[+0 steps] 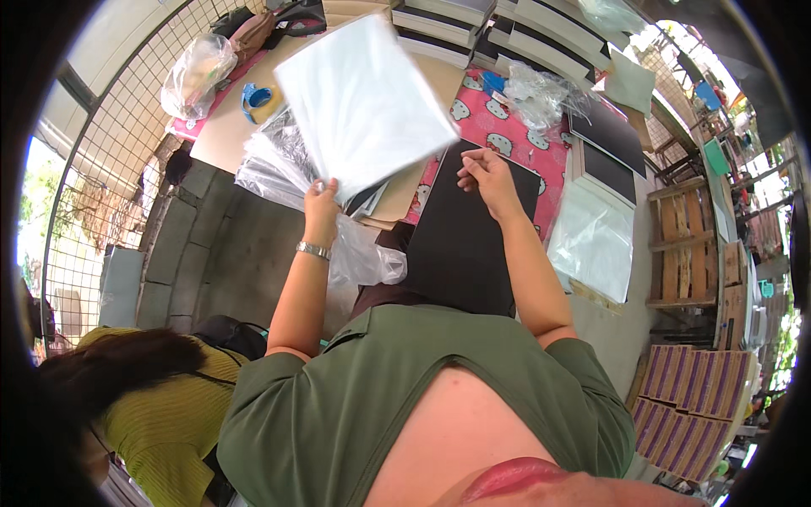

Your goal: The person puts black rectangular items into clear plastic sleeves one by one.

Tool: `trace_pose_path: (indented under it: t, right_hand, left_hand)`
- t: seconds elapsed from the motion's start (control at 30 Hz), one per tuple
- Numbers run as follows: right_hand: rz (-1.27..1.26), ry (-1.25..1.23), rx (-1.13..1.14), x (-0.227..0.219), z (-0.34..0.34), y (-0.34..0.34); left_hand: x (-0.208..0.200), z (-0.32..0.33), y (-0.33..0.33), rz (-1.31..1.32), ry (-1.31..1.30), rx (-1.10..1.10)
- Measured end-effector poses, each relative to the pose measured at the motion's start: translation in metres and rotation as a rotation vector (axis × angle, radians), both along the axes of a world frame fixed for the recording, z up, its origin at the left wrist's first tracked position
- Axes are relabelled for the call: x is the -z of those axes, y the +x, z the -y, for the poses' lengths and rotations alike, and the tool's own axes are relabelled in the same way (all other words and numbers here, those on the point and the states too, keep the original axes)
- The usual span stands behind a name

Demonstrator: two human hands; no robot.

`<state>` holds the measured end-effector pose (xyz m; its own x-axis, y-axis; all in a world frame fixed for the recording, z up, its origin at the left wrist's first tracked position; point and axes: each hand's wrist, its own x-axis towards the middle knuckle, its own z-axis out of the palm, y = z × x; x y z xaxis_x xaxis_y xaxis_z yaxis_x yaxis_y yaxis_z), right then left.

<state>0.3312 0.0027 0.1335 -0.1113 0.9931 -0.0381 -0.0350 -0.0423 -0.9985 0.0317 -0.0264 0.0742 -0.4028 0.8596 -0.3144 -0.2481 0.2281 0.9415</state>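
Note:
My left hand (321,203) is closed on the lower corner of a large white rectangular sheet (363,101) with a shiny surface, raised and tilted above the table. To the right of the sheet, my right hand (488,179) has its fingers curled in, with nothing visible in them. Below that hand a flat black board (465,237) extends from the table edge to my lap. A fanned pile of clear plastic sleeves (274,160) lies behind and left of the sheet. Crumpled clear plastic (363,253) hangs beside my left wrist.
A tape dispenser (260,103) and a filled plastic bag (198,76) sit at the left. Stacked boards (431,34) line the back. Pink patterned cloth (498,118) covers the table. Plastic-covered white sheets (591,245) lie right. Another person (169,406) is close at my left.

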Motion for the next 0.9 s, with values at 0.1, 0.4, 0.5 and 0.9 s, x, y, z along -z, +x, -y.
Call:
trace_pose_path:
  t: [0.1, 0.4, 0.5, 0.9]
  right_hand:
    - [0.052, -0.028, -0.093, 0.009, 0.001, -0.011]
    - [0.183, -0.077, -0.021, 0.028, 0.037, 0.034]
    - [0.150, 0.153, -0.048, 0.021, 0.048, 0.023]
    - [-0.016, 0.126, -0.025, -0.045, 0.063, 0.043]
  left_hand:
    - [0.052, -0.017, -0.042, -0.020, -0.028, -0.066]
    - [0.034, 0.011, 0.004, -0.590, -0.005, -0.408]
    - [-0.035, 0.037, 0.048, -0.557, 0.247, -0.049]
    - [-0.122, 0.024, 0.132, 0.279, 0.460, 0.802]
